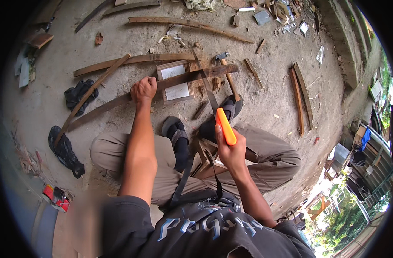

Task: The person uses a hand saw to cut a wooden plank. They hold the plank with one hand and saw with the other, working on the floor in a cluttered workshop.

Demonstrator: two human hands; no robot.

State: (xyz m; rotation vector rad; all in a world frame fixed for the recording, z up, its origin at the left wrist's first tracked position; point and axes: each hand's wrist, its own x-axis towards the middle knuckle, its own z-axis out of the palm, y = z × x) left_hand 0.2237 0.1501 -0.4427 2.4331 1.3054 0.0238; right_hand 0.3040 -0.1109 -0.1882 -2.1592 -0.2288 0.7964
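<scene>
My right hand is closed round the orange handle of a handsaw. The saw's blade points away from me and crosses a long brown wooden plank near its right end. My left hand is closed on the plank, left of a low block with a white top that the plank lies across. Just right of the blade a hammer with a wooden handle lies on the ground, its head beyond the plank and its handle end by my right sandal.
Further planks lie beyond, such as a long strip, and two short ones are to the right. Black plastic bags lie at the left, with a thin strip of wood across them. Concrete steps rise at the far right.
</scene>
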